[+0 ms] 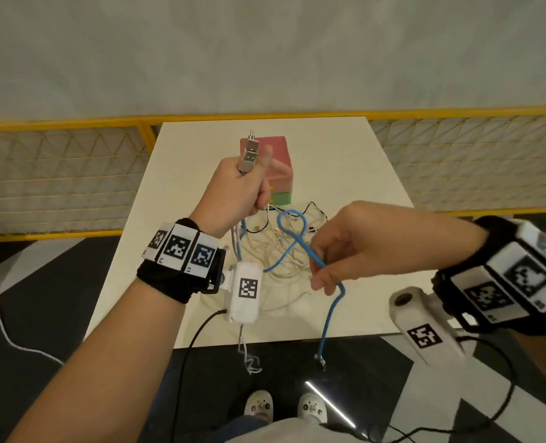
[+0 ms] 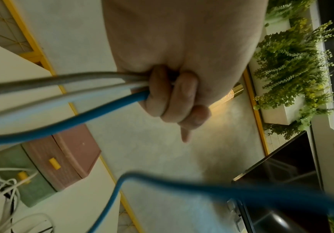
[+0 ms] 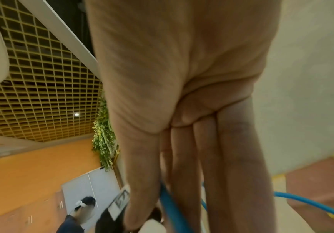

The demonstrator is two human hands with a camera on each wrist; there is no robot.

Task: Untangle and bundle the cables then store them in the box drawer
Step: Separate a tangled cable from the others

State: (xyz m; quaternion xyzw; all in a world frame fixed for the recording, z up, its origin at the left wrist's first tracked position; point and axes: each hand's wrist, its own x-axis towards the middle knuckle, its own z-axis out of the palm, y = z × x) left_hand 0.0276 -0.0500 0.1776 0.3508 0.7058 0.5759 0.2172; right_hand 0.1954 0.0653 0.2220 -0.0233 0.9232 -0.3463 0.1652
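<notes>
My left hand (image 1: 243, 187) is raised above the table, fingers (image 2: 174, 97) curled round a grey cable (image 2: 42, 82) and the blue cable (image 2: 62, 123); a USB plug (image 1: 249, 156) sticks up from the fist. My right hand (image 1: 329, 260) pinches the blue cable (image 1: 292, 230) lower down between thumb and fingers (image 3: 184, 173); the cable loops between the hands and its free end (image 1: 321, 359) hangs past the table's near edge. A tangle of white and black cables (image 1: 281, 254) lies on the table. The pink and green drawer box (image 1: 279, 174) stands behind, its drawers closed.
The white table (image 1: 361, 193) is small, with a yellow-framed mesh fence (image 1: 57, 174) behind and to both sides. A thin white cable (image 1: 249, 362) dangles off the near edge. Dark floor and my shoes (image 1: 284, 407) are below.
</notes>
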